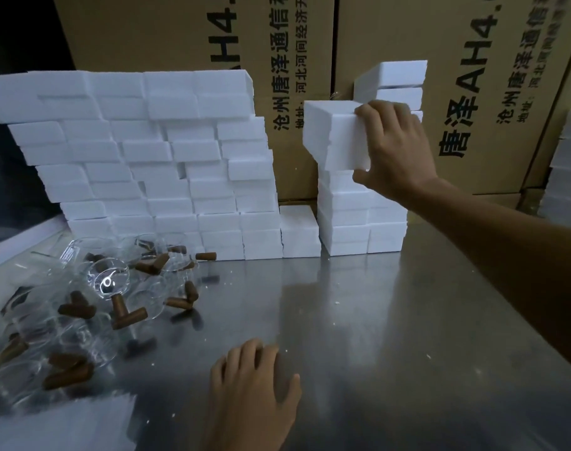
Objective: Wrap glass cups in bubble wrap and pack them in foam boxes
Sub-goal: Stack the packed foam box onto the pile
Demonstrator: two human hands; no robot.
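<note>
My right hand (393, 148) grips a white foam box (334, 138) at the top of a short stack, fingers over its upper edge and thumb under its lower corner. A big wall of stacked foam boxes (141, 157) fills the back left of the steel table (359, 320). Several glass cups with brown wooden handles (111, 281) lie jumbled at the left. A sheet of bubble wrap (59, 424) lies at the near left corner. My left hand (254, 385) rests on the table near the front, fingers loosely curled, holding nothing.
Large printed cardboard cartons (310, 92) stand behind the foam. Another foam stack (567, 174) rises at the far right edge. A taller foam column (394, 79) stands behind the gripped box. White foam crumbs speckle the table.
</note>
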